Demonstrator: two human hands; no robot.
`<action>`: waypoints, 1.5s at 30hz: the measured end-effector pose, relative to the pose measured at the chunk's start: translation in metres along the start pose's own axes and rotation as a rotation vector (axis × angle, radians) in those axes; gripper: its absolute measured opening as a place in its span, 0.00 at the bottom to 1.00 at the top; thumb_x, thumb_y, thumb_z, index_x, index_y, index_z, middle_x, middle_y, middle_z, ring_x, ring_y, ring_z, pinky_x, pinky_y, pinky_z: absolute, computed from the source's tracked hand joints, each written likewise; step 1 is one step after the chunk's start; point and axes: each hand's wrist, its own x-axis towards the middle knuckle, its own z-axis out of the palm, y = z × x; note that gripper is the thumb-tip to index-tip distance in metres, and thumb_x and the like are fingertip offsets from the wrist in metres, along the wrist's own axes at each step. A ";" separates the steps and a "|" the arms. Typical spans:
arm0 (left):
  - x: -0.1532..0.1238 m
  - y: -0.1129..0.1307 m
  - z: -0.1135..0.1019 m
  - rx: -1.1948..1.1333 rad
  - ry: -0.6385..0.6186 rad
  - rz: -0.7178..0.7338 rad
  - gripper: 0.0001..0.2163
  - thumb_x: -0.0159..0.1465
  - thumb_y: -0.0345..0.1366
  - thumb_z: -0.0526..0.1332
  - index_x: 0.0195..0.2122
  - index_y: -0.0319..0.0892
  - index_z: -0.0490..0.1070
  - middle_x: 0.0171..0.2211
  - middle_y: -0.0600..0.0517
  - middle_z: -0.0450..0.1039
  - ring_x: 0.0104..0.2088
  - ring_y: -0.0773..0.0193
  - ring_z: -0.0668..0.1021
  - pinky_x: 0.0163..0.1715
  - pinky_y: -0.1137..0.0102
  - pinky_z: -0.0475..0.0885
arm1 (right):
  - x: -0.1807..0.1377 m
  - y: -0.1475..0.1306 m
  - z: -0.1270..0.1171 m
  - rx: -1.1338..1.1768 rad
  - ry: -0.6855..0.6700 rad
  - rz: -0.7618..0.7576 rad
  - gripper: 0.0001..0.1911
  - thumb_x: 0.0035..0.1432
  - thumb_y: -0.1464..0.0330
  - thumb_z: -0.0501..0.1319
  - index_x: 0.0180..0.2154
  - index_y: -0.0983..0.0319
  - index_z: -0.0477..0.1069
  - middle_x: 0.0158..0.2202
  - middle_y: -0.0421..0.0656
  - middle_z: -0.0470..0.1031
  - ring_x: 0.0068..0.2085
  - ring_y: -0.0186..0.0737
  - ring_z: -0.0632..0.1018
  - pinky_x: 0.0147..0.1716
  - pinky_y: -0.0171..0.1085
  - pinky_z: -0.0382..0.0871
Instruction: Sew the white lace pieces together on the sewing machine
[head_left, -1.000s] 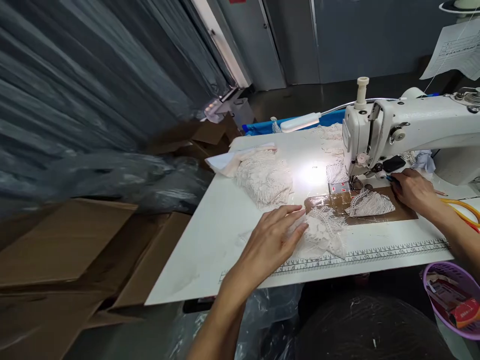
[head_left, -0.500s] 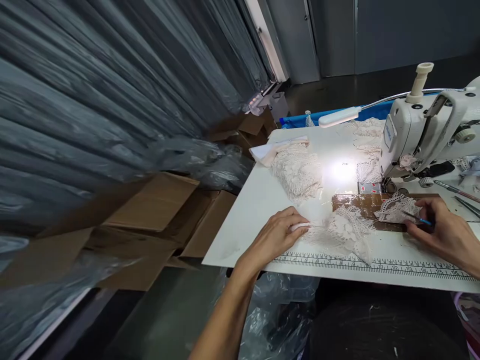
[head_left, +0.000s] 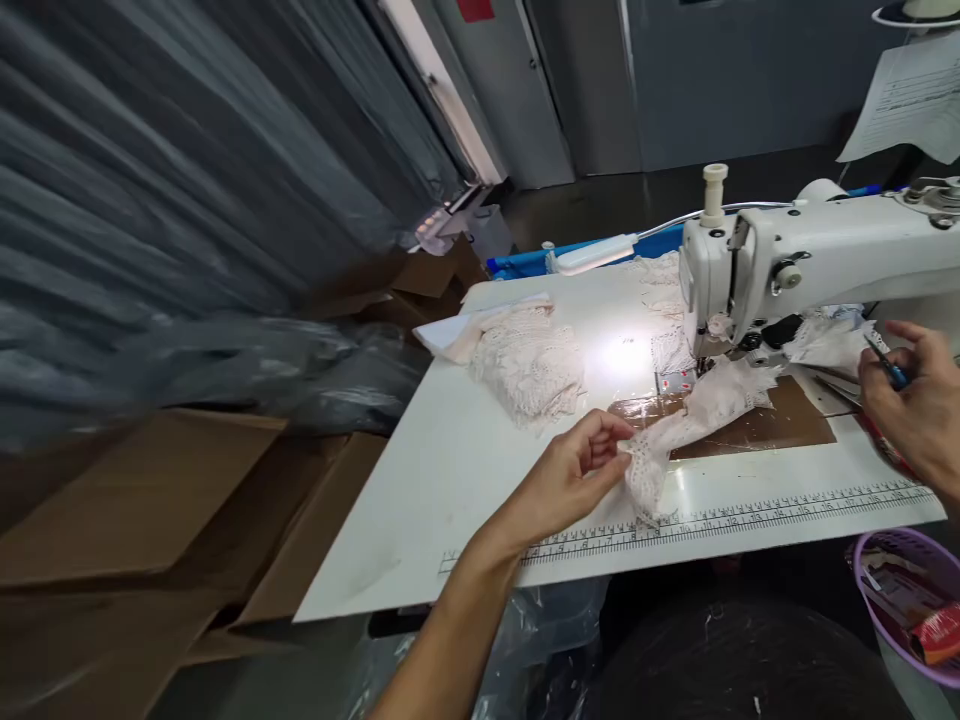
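"In front of the sewing machine (head_left: 832,250), which way does the lace strip (head_left: 701,407) run from the left hand (head_left: 592,462)?"

"To the right and farther off. Its long axis slants over the brown panel (head_left: 802,418) from the left fingertips to the machine's head, and its left end droops toward the printed ruler (head_left: 720,525) along the table (head_left: 405,500) edge."

"Is that hand gripping?"

"It seems so: thumb and forefinger come together on the strip's left end, and the lace hangs from there."

"And the right hand (head_left: 919,390)?"

"It is well apart from the strip, out to the right, with thumb and fingers clamped on blue-handled thread snips (head_left: 896,375). The blades point up and left, toward a second lace piece (head_left: 829,340); whether they touch it, one cannot tell."

"So the left hand is nearer?"

"Plainly. It is on the strip, while part of the brown panel lies between the strip's right end and the right hand. The slant probably matters most: a pull by the left hand would work along it, and the snips would need to cross leftward to meet the lace."

"Is the strip free under the machine's head?"

"That is hidden."
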 end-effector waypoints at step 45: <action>-0.005 0.032 -0.052 0.545 -0.433 0.103 0.15 0.59 0.45 0.64 0.21 0.42 0.70 0.21 0.54 0.66 0.30 0.62 0.72 0.32 0.72 0.68 | -0.053 -0.077 0.032 0.503 -0.240 -0.146 0.05 0.56 0.68 0.54 0.35 0.59 0.66 0.25 0.39 0.73 0.24 0.35 0.73 0.26 0.33 0.64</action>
